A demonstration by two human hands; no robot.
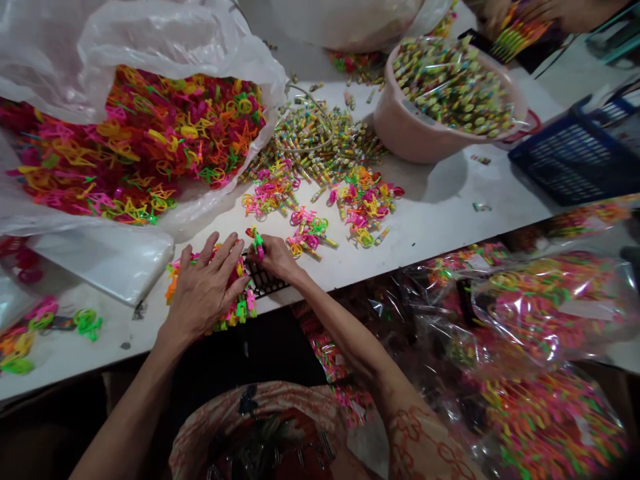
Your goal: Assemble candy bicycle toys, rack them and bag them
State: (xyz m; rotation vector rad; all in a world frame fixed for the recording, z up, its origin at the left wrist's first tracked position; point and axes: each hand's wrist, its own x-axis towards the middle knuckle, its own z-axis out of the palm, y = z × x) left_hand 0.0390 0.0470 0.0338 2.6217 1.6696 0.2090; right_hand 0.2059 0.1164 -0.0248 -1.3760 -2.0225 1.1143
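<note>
White bench [430, 213] was packed, pink tub [425, 137] about one o'clock, big plastic bag [170, 33] around ten. Left hand [207, 287] was spread flat over the toys [243, 308] near eight, while the right hand [277, 257] pinched one small toy [258, 245] toward nine. Risky bit imo: those toys sat at the bench edge, so a shove could've dumped some.

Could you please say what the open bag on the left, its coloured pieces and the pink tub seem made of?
Open bag: likely thin plastic film, cloudy, creased and shiny. Coloured pieces: probably moulded plastic, bright, with repeating shapes. Pink tub: perhaps plastic, smooth-walled and faintly shiny.
</note>
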